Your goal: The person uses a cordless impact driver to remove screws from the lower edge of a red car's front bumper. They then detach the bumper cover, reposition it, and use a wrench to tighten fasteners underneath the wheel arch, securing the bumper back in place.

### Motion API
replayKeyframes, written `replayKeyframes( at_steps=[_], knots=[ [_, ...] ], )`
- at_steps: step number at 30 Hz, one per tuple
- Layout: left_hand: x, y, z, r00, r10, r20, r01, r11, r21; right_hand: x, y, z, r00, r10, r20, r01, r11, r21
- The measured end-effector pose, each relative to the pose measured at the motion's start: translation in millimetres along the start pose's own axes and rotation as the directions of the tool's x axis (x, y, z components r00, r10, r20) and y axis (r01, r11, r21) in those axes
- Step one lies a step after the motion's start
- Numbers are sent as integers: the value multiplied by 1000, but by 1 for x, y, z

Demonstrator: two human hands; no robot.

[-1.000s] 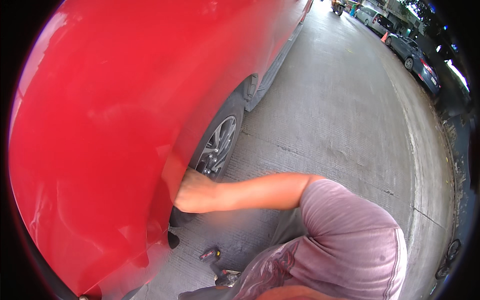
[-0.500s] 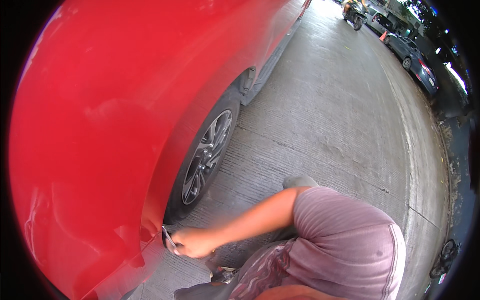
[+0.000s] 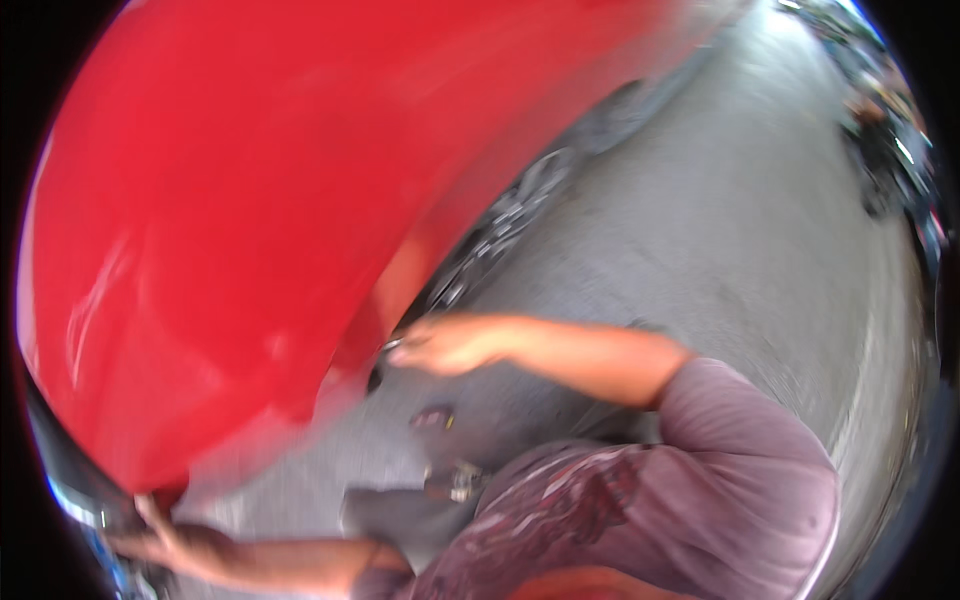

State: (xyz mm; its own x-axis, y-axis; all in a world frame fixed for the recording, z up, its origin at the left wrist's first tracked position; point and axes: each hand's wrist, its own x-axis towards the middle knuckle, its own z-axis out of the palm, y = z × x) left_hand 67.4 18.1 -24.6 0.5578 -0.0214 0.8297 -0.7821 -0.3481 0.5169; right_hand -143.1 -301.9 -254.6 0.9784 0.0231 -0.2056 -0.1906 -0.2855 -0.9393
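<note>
A glossy red car body (image 3: 230,230) fills the left and top of the picture. My right hand (image 3: 440,345) is closed round a small, silvery metal tool (image 3: 393,344) at the edge of the wheel arch; motion blur hides its exact kind. Just beyond it is the front wheel (image 3: 500,228), with its silver and black rim. My left hand (image 3: 165,537) is at the lower left, fingers spread, by the lower corner of the red body. Whether it presses on the panel I cannot tell.
Grey concrete pavement (image 3: 700,250) runs along the car's right side. Near my knees a small dark item (image 3: 433,417) lies on the ground. A motorcycle (image 3: 875,150) is at the upper right, blurred.
The view has swung, so the car and wheel sit differently. My left hand has come into view at the lower left. The right hand still holds the tool by the wheel arch. The motorcycle appears nearer.
</note>
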Motion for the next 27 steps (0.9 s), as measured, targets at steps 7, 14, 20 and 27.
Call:
replayKeyframes(
  at_steps=[7,14,20,27],
  knots=[
    [-5,13,19,996,18,85,-7,991,-131,-24,47,35,984,6,-180,-10,1000,-22],
    [-8,11,3,993,-93,66,97,993,-65,-58,7,34,987,-146,-68,161,850,501],
    [-8,18,8,990,-133,45,133,991,3,-59,-10,21,967,-253,-14,178,635,752],
    [-2,13,10,992,-111,55,113,993,-25,-51,-22,-2,970,-206,-127,242,824,513]
  ],
)
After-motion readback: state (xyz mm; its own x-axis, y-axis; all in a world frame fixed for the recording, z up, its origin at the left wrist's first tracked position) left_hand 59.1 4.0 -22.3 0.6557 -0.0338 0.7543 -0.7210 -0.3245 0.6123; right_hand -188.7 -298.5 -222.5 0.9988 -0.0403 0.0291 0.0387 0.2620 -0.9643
